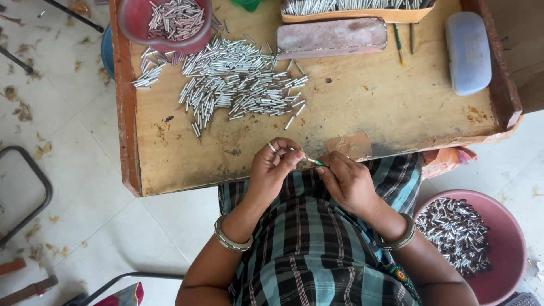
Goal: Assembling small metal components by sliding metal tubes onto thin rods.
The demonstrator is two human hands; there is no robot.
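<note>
Silver tubes (238, 82) on a tan wooden tray (368, 102), pink bowl (498, 238), teal-black checked cloth (306, 249)

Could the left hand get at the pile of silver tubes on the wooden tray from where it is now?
Probably yes: the pile of silver tubes lies loose just ahead of the left hand, with bare wooden tray between; the hand would first have to free itself of the small piece it pinches.

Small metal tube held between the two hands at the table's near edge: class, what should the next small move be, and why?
Probably push the green-tipped tool in the right hand further into the small metal tube pinched by the left hand. The two already meet end to end, and both hands are closed on them.
</note>
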